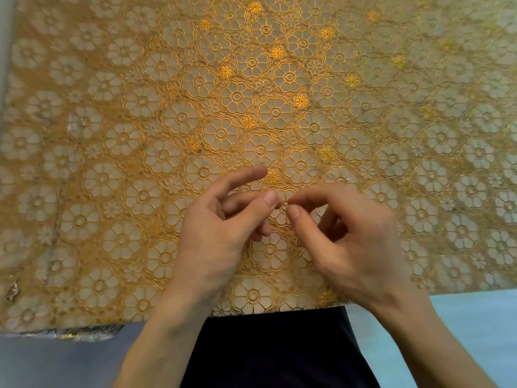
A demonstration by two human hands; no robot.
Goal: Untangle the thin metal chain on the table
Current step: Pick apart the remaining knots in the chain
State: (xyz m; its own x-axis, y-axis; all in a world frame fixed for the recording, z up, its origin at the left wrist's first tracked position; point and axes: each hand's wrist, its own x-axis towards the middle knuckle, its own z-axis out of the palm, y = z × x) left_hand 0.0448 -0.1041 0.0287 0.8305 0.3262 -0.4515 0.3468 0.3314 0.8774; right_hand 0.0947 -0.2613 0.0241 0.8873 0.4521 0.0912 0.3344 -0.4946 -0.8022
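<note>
The thin metal chain [285, 203] shows only as a tiny glinting bit between my two hands, just above the table; the rest of it is too fine to make out against the patterned cloth. My left hand [221, 233] pinches it between thumb and a curled finger, the index finger raised and stretched forward. My right hand [347, 242] pinches the same spot from the right with thumb and index tip. The fingertips of both hands nearly touch.
The table [251, 79] wears a gold and white cloth with a flower pattern. Its near edge [279, 309] runs just under my wrists, and my dark clothing [279, 354] lies below it.
</note>
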